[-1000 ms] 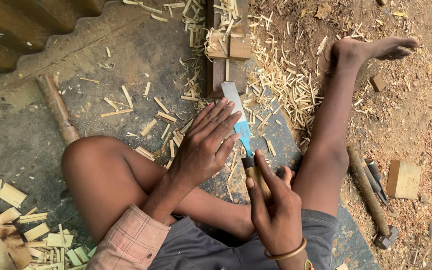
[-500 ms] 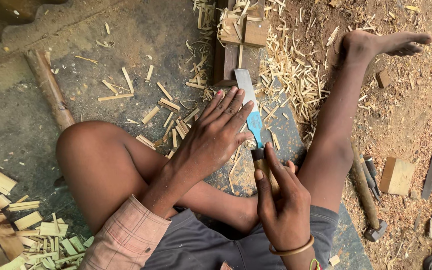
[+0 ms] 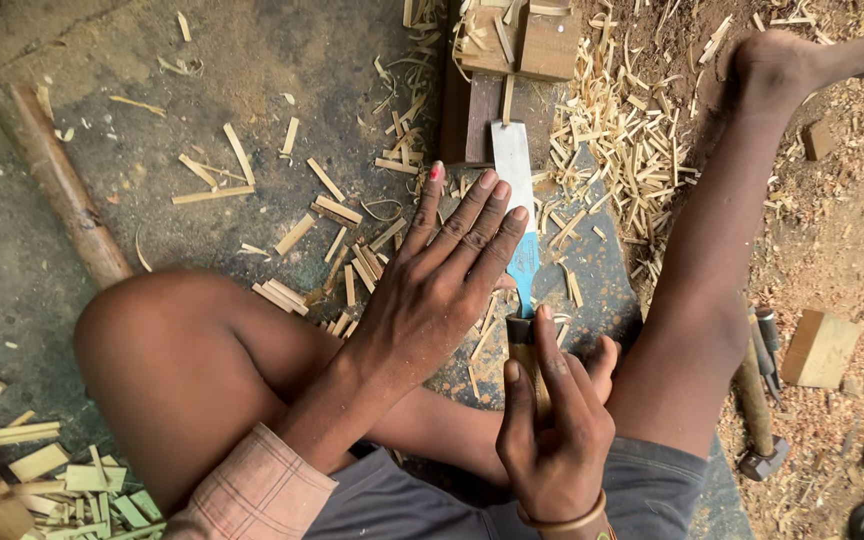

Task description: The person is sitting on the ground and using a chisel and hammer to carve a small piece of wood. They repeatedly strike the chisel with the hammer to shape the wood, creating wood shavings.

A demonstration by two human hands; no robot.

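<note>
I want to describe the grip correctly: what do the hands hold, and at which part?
The right hand grips a chisel by its wooden handle. The left hand lies flat, fingers on the blade, gripping nothing.

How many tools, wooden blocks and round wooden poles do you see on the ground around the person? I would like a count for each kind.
Broad chisels: 1, the chisel held by the right hand and pressed by the left hand
Hammers: 1, hammer
Loose wooden blocks: 1, block
Round poles: 1, pole
Total: 4
</note>
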